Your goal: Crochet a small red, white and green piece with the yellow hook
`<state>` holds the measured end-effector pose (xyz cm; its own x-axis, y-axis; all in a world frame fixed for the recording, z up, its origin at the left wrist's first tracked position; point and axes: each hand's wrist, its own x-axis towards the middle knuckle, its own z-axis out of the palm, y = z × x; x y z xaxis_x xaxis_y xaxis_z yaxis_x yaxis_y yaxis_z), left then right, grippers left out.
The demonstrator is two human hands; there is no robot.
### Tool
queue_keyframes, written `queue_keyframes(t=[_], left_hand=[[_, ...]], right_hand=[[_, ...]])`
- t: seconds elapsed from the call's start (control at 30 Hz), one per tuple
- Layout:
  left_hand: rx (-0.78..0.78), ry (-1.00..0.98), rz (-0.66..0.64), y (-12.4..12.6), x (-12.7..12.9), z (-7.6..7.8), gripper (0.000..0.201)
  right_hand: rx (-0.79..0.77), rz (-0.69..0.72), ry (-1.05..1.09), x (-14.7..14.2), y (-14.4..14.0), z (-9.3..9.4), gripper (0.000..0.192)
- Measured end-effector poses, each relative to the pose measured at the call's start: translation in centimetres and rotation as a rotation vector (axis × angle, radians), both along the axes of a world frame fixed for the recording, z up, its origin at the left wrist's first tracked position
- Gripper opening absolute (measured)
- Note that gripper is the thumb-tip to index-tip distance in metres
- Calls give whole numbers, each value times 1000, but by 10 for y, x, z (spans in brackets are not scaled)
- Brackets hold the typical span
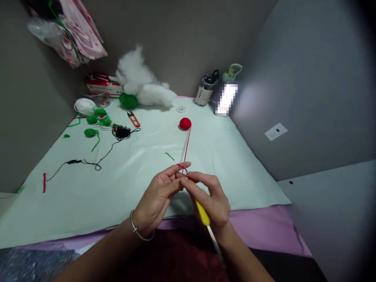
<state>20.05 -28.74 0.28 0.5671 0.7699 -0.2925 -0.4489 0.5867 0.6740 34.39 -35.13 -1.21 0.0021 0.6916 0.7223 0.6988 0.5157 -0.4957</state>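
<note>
Steadily, in the head camera's view, a person's left hand pinches red yarn between thumb and fingers over the near part of a pale-covered table, its forefinger extended with the strand looped across it, apparently to keep tension. The right hand closes its fingers around a yellow-handled tool angled back toward the wrist, likely for fine control; its tip is hidden at the fingertips. The strand runs straight ahead to a red ball resting alone mid-table, a spot that seems to let it feed freely. Orange snips lie to the left near black yarn, presumably handy yet off the working line. Behind, a red-and-white box and a labelled cup bear markings too small to read; no brand is legible.
</note>
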Motion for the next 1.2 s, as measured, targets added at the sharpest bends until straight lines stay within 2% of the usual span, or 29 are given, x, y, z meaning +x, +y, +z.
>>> queue_keyframes(t=[0.1,0.23,0.4,0.7,0.87,1.2], left_hand=[[-50,-32,-39,1,-2,-2,40],[-69,-36,-2,5,-5,-4,36],[-35,-9,21,6,-7,-1,33],[-4,34,38,3,-4,-2,27],[22,27,41,2,-4,-4,15],[62,33,46,0,-4,-1,7]], right_hand=[[-38,15,257,2,2,2,40],[-27,14,577,6,5,9,26],[-127,61,804,10,7,12,20],[-106,73,704,3,7,9,22],[-86,58,707,4,8,8,22],[-98,49,701,3,7,9,20]])
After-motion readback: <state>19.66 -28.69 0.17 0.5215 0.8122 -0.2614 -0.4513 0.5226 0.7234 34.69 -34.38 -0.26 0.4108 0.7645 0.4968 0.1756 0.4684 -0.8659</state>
